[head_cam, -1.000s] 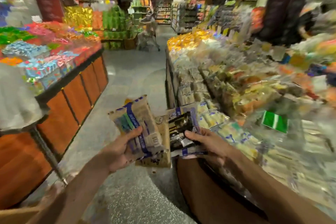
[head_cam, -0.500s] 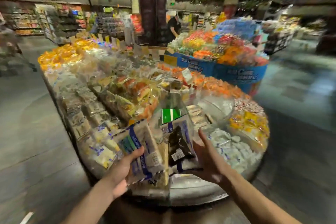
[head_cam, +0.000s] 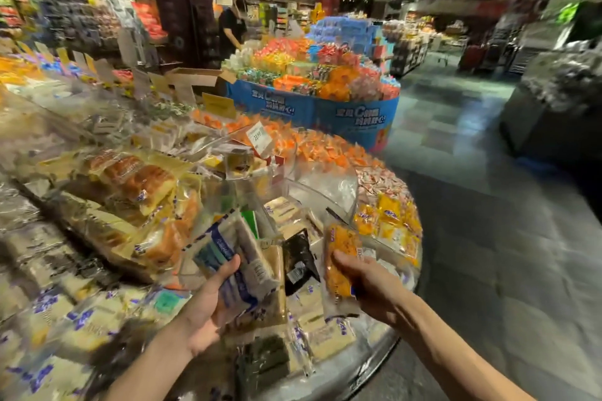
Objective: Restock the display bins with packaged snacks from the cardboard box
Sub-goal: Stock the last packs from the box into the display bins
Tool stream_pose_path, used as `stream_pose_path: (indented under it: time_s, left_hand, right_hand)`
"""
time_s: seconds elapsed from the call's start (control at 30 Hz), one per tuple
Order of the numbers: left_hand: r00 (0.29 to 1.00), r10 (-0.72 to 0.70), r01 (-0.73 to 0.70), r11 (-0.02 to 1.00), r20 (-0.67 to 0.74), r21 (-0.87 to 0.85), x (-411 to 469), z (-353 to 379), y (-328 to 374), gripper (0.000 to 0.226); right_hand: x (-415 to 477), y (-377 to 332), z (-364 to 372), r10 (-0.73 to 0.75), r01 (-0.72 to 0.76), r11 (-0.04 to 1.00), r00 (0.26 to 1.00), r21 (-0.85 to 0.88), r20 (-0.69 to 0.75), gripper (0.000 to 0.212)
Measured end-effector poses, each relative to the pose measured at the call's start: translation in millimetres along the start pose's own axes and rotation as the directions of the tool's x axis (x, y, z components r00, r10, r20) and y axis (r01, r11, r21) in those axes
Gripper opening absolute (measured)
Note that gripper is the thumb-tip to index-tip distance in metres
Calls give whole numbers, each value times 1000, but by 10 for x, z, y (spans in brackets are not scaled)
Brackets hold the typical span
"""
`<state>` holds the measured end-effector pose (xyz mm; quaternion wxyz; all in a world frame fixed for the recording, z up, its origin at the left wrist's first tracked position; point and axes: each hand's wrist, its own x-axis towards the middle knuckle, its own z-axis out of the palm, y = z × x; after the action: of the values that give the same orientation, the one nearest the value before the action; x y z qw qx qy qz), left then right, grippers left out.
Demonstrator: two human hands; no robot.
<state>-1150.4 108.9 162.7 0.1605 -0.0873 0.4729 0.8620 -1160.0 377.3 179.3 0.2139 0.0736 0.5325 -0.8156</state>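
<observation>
While the left hand (head_cam: 208, 303) grips a small stack of packs, the right hand (head_cam: 368, 286) holds one orange pack (head_cam: 338, 267) just beside that stack. The left thumb lies across the front of a blue pack (head_cam: 228, 257), and the other fingers are curled behind it, out of sight. Behind the blue pack stands a tan pack (head_cam: 277, 286), and a black pack (head_cam: 298, 254) with a white label leans out to the right of it. I cannot tell how the black one is held. The right hand pinches the orange pack near its lower end, with the thumb on the front and the fingers behind, so the pack stands nearly upright.

Both hands are above the near rounded end of the counter (head_cam: 384, 345). Under them, along the near edge, lie pale packs (head_cam: 325, 332) with blue print. Near the right edge, just beyond the orange pack, a clear bin holds yellow packs (head_cam: 387, 221). Bread loaves (head_cam: 143, 182) in clear bags lie toward the left side. Orange sweets (head_cam: 325, 150) fill the far part of the rounded end, with a price tag (head_cam: 260, 137) standing at their left.

Behind the counter is a blue stand (head_cam: 312, 107) piled with bright sweets. A person (head_cam: 231, 29) in dark clothes stands at its far left. The view is blurred at the left edge.
</observation>
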Motion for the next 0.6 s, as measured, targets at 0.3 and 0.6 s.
stream_pose_path:
  time_s: [0.3, 0.6]
  left_hand:
    - [996, -74, 76, 995, -40, 67, 872, 500, -343, 70]
    - [970, -119, 132, 990, -214, 49, 1456, 1377, -935, 76]
  right_hand:
    - [170, -185, -1034, 36, -6, 986, 983, 169, -180, 37]
    - [516, -351, -2553, 148, -144, 989, 960, 35, -237, 40]
